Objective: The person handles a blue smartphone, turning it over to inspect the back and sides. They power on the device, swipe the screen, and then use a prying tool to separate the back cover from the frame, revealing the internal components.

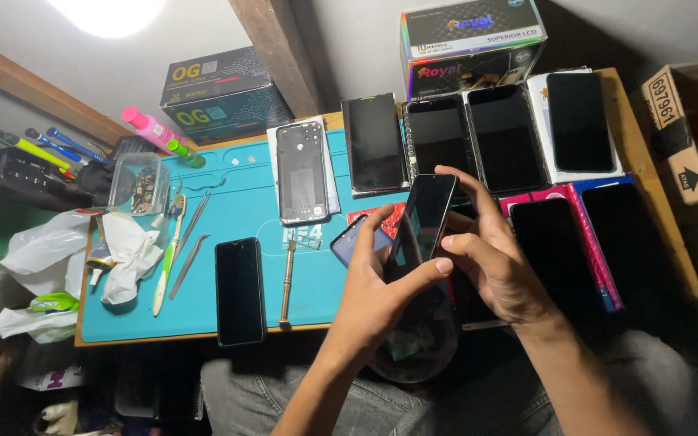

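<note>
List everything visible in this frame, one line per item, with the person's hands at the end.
held phone: 1, black, raised between both hands
repair mat: 1, teal, on table
phone on mat: 1, black, near front edge
open phone body: 1, grey, mat's far side
dark screens: several, black, row at back right
boxes: 2, dark, behind the mat
tweezers: 2, metal, mat's left
toothbrush: 1, white-green, mat's left
screwdriver: 1, metal, mat centre
left hand: grips phone's lower end
right hand: grips phone's edge
</note>
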